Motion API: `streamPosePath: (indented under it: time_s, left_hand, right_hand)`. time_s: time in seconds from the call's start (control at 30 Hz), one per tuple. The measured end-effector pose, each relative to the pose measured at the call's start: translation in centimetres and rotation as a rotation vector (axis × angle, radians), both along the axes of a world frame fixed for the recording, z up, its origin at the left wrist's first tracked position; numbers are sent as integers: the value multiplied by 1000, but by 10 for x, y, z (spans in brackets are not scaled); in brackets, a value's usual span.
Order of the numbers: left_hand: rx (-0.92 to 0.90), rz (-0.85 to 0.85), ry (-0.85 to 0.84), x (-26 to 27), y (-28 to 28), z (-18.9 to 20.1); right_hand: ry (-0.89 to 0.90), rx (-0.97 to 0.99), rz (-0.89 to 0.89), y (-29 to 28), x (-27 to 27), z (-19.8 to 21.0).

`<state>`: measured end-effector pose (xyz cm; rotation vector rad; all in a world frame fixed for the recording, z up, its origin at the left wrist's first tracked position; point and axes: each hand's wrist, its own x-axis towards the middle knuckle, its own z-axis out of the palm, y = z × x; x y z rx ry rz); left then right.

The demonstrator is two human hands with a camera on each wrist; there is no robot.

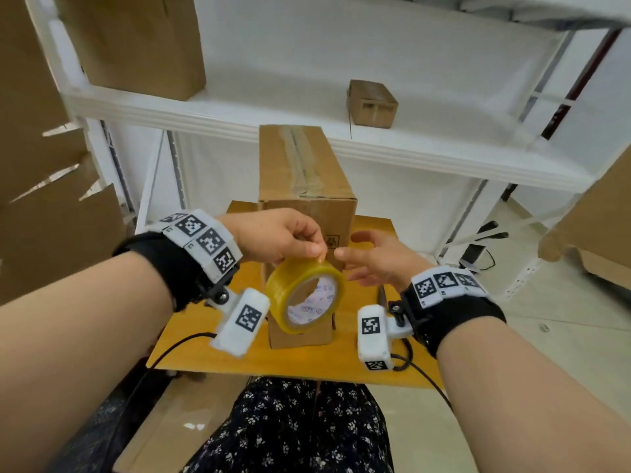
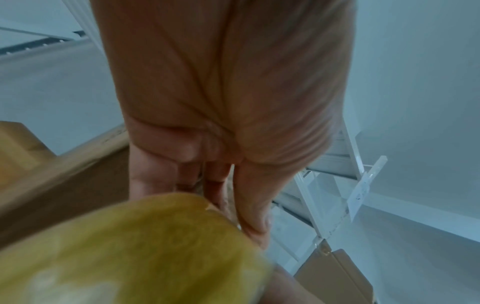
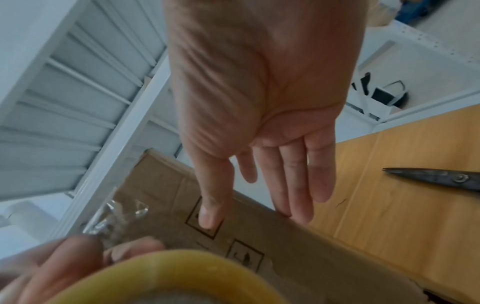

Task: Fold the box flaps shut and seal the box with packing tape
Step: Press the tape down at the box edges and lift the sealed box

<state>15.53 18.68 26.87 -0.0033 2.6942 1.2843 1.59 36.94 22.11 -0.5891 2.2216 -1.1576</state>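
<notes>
Scanning from the biggest thing down:
Tabletop (image 1: 211,339): wooden, and everything I work with sits over it.
Box (image 1: 304,186): stands mid-tabletop toward the far edge, flaps already down, long axis running away from me, a tape strip along its top seam.
Tape roll (image 1: 304,295): hangs on edge in front of the box's near face, above the near half of the tabletop.
Left hand (image 1: 276,238): my fingers pinch the top of the roll, thumb at the loose end.
Right hand (image 1: 372,264): fingers spread, holding nothing, just right of the roll.
Key relation: I judge my right hand is nearer the loose end, ready to draw it toward the box.
Scissors (image 3: 439,179): beside the box, toward the right edge.
</notes>
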Motion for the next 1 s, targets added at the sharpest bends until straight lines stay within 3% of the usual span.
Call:
streamPosePath:
  time_s: [0.23, 0.4, 0.57, 0.67, 0.77, 0.87, 1.0]
  left_hand:
    - [103, 106, 10, -1, -29, 2]
    - [121, 126, 4, 1, -35, 3]
    - [112, 57, -37, 9, -24, 9]
    - [100, 18, -33, 19, -18, 21]
    - [110, 63, 38, 31, -16, 42]
    - [224, 203, 161, 41, -26, 66]
    - [488, 478, 330, 47, -41, 84]
  right_hand:
    - [181, 187, 105, -26, 13, 4]
    - [195, 173, 30, -38, 11, 8]
    - [247, 268, 35, -39, 9, 39]
    - [308, 287, -57, -39, 14, 67]
    - [350, 160, -128, -37, 25, 97]
    - [406, -154, -125, -39, 40, 119]
    - [427, -499, 90, -45, 66, 135]
